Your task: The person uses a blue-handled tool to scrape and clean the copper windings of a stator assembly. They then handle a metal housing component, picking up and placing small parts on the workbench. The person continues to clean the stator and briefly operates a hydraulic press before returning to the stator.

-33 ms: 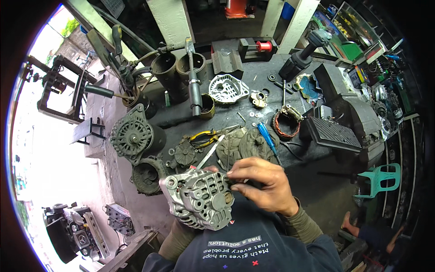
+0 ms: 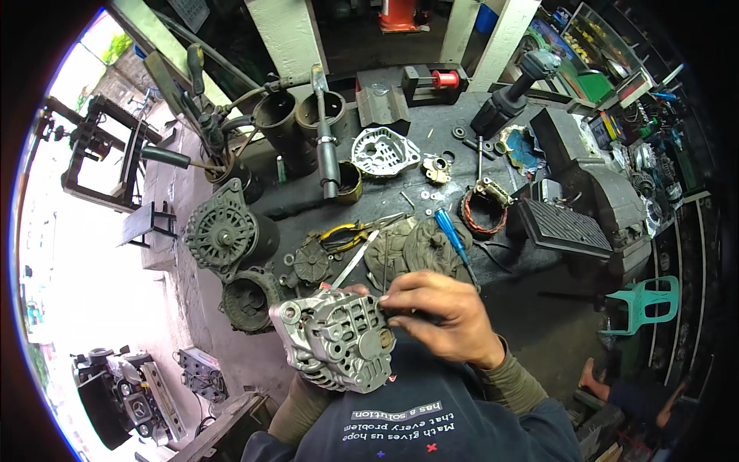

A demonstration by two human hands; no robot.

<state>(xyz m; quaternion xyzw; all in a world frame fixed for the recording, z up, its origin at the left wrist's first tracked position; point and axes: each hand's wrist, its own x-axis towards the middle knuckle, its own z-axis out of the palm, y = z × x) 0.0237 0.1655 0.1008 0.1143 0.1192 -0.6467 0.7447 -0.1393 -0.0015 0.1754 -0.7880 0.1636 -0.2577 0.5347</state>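
A silver alternator [image 2: 335,350] with a finned, slotted housing sits tilted close to my chest, at the near edge of a dark workbench [image 2: 400,196]. My left hand [image 2: 356,290] supports it from underneath and is mostly hidden; only a fingertip shows over its top edge. On the alternator's right side, my right hand [image 2: 443,316] pinches its rear cover with thumb and fingers. I cannot tell whether a small part sits between those fingers.
On the bench lie a blue-handled screwdriver [image 2: 450,235], yellow-handled pliers [image 2: 342,235], a bare silver end housing [image 2: 385,152], a copper-wound stator [image 2: 483,212] and dark round covers [image 2: 419,246]. A black alternator [image 2: 223,231] stands at the left edge. A green plastic chair [image 2: 643,300] is at the right.
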